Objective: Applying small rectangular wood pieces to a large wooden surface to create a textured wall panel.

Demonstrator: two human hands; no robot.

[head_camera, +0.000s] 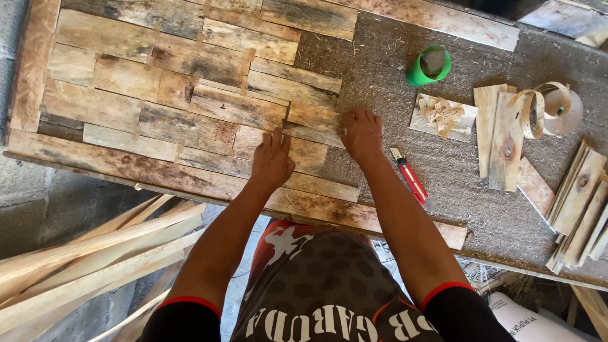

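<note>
A panel of weathered wood pieces [158, 95] fitted like a mosaic lies on a chipboard table [481, 202]. My left hand [271, 161] lies flat, palm down, on a short plank [304, 152] near the panel's right end. My right hand [361, 134] presses with spread fingers on the small wood piece [313, 117] just above it, at the edge of the laid pieces. Neither hand grips anything. A red utility knife [410, 180] lies on the table just right of my right forearm.
A green cup [429, 65] stands at the back. To its right are a board with small wood chips [442, 114], loose planks [500, 139], a curled tape measure [538, 107] and stacked wood offcuts [579, 209]. Long pale slats [95, 259] lean below the table at left.
</note>
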